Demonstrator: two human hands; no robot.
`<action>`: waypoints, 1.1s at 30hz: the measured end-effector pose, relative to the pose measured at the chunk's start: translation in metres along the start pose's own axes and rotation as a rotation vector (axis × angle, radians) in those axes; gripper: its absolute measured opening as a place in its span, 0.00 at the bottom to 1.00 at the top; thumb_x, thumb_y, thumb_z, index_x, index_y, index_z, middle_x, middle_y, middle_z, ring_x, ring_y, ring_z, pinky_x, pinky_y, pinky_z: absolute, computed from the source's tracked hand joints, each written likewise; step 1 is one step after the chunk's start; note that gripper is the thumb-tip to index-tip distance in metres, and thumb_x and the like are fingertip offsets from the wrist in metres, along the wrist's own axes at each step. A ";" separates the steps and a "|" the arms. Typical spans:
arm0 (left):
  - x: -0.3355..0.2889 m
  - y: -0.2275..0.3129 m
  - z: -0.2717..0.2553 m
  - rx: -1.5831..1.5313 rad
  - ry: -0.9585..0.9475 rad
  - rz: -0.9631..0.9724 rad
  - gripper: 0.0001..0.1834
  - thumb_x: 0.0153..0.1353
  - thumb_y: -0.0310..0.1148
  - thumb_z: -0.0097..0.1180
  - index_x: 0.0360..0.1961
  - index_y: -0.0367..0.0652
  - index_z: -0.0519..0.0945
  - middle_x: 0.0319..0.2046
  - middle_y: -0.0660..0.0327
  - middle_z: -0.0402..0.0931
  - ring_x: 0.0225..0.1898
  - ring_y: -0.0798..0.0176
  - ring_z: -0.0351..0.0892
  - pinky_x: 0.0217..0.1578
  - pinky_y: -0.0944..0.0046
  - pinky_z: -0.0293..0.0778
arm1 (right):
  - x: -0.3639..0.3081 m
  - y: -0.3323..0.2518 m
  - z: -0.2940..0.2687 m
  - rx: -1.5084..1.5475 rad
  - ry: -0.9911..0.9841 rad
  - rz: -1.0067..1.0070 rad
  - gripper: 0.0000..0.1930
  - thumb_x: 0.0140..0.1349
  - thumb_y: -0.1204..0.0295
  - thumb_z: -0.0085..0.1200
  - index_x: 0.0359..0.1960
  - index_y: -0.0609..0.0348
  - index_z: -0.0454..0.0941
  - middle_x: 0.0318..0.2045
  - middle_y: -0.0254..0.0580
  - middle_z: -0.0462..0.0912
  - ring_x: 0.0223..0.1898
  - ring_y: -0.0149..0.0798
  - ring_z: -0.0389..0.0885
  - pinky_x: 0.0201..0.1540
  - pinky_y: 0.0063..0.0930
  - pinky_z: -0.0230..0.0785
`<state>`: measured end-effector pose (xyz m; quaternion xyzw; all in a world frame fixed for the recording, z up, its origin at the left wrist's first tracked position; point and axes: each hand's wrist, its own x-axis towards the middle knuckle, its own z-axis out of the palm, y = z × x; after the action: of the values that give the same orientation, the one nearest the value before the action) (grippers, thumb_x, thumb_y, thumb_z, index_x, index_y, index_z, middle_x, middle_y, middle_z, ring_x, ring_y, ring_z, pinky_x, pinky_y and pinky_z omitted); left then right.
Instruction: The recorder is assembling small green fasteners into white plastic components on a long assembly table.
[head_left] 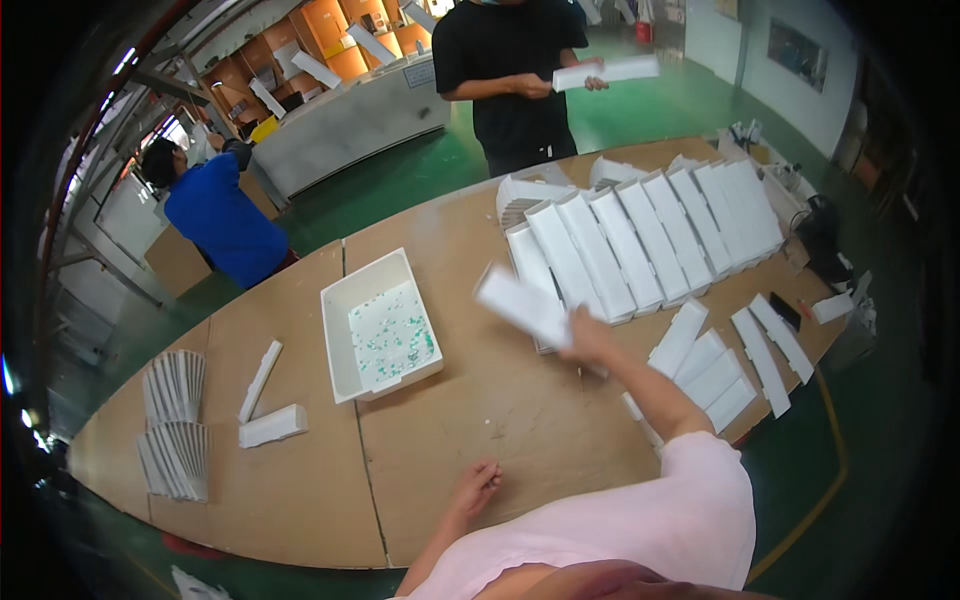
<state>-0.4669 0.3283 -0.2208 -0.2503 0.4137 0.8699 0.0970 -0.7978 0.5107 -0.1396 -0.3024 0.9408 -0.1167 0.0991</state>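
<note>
right hand [589,338] grips a white strip [522,308] by one end; a low swing could knock the leaning row [655,237] askew.

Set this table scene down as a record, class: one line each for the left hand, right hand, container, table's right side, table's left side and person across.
Left hand: loosely curled, no held thing visible
Right hand: holding a long white piece, blurred
Container: white rectangular bin with small green bits inside
Right side: row of white panels
Left side: two fanned white stacks
Person across: black shirt, holding another white piece
</note>
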 end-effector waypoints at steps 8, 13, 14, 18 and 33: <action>-0.008 0.003 -0.028 -0.159 0.114 0.037 0.08 0.58 0.30 0.51 0.36 0.39 0.71 0.36 0.62 0.71 0.39 0.68 0.71 0.39 0.69 0.71 | -0.140 -0.100 0.122 0.023 -0.441 -0.474 0.34 0.37 0.57 0.59 0.45 0.67 0.64 0.43 0.56 0.70 0.43 0.52 0.73 0.42 0.42 0.69; -0.010 -0.003 -0.032 -0.024 0.269 0.040 0.08 0.59 0.32 0.50 0.33 0.37 0.72 0.27 0.64 0.70 0.27 0.73 0.68 0.25 0.76 0.69 | -0.156 -0.139 0.176 0.338 -0.313 -0.345 0.33 0.41 0.57 0.61 0.46 0.67 0.66 0.47 0.58 0.68 0.48 0.54 0.69 0.51 0.40 0.63; -0.015 0.000 -0.028 0.101 0.276 -0.005 0.08 0.58 0.31 0.51 0.34 0.36 0.73 0.25 0.65 0.70 0.25 0.74 0.68 0.22 0.77 0.66 | -0.159 -0.136 0.170 0.322 -0.215 -0.286 0.27 0.48 0.58 0.56 0.45 0.66 0.67 0.46 0.57 0.69 0.49 0.54 0.68 0.52 0.39 0.61; -0.001 -0.017 -0.009 0.353 0.317 -0.031 0.09 0.58 0.31 0.51 0.36 0.36 0.74 0.25 0.65 0.71 0.24 0.75 0.68 0.22 0.77 0.65 | -0.174 -0.059 0.158 0.472 -0.043 0.098 0.15 0.59 0.63 0.43 0.40 0.63 0.69 0.39 0.57 0.72 0.42 0.55 0.72 0.44 0.42 0.65; 0.069 -0.073 0.030 0.853 0.176 -0.175 0.08 0.55 0.33 0.55 0.31 0.40 0.78 0.23 0.64 0.77 0.22 0.73 0.75 0.26 0.72 0.70 | -0.214 -0.043 0.201 0.780 -0.003 0.080 0.09 0.57 0.66 0.46 0.33 0.56 0.76 0.29 0.49 0.78 0.33 0.51 0.76 0.36 0.40 0.67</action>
<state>-0.5093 0.3956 -0.2894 -0.2953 0.7195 0.5853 0.2292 -0.5523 0.5716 -0.2942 -0.2055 0.8368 -0.4610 0.2124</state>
